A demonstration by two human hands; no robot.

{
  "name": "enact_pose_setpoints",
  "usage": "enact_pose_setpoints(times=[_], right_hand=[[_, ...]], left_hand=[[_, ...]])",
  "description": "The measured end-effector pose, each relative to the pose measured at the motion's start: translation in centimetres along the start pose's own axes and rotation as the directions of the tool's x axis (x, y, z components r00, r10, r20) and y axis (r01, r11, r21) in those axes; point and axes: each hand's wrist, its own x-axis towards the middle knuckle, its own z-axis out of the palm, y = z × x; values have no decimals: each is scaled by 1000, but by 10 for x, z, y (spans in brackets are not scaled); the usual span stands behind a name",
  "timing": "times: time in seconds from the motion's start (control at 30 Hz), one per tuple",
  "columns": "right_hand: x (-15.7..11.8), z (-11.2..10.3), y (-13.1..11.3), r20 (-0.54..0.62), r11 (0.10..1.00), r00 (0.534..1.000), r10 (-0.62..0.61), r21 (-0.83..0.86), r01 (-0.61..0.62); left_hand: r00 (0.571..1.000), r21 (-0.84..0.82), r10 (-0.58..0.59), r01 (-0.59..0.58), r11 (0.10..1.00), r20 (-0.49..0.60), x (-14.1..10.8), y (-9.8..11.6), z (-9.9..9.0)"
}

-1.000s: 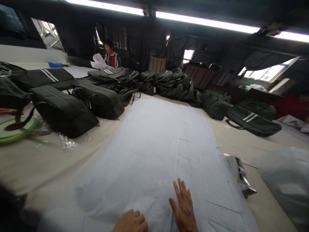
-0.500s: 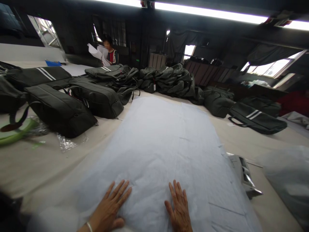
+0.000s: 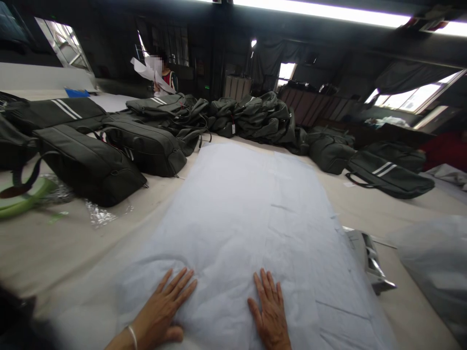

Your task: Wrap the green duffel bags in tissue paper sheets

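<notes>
A large sheet of thin whitish, see-through plastic or paper (image 3: 233, 209) covers the middle of the table, with creases around the hands. My left hand (image 3: 160, 306) lies flat on its near part, fingers spread, a bangle on the wrist. To the right, my right hand (image 3: 269, 311) also rests palm down on the sheet, fingers stretched forward and thumb apart. Neither hand grips anything. Beside the sheet's right edge sits a grey tape dispenser-like device (image 3: 368, 262), partly covered by the sheet.
Dark green bags (image 3: 91, 163) with handles stand along the left, and a heap of more bags (image 3: 259, 116) lies at the back. A striped bag (image 3: 390, 175) is at right. A green tape roll (image 3: 27, 199) lies far left. A person (image 3: 168, 80) holds white sheets behind.
My left hand has slid slightly left, showing more of the wrist; my right hand has barely moved. Wrinkles in the sheet near my left hand have shifted. The person behind has lowered the white sheets.
</notes>
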Motion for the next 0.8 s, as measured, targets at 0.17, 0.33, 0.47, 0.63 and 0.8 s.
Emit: enact_pose_setpoints(times=[0.17,0.33,0.47,0.63,0.8], right_hand=[[1,3,-1,-22,1000,1000,3,16,-3],[-5,16,9,-89,995,996,-3,98,12],[9,3,37,-153,975,982,114,208,-81],[115,-45,79,-118,959,985,129,267,-93],[261,-44,111,-32,989,999,-4,148,9]], left_hand=[[980,-64,70,-84,994,-187,36,38,-25],[938,-102,142,-183,978,-317,111,111,-34],[937,-88,152,-188,978,-314,147,144,-10],[906,-21,120,-140,990,-405,156,148,21],[873,115,218,-186,976,-436,155,141,17]])
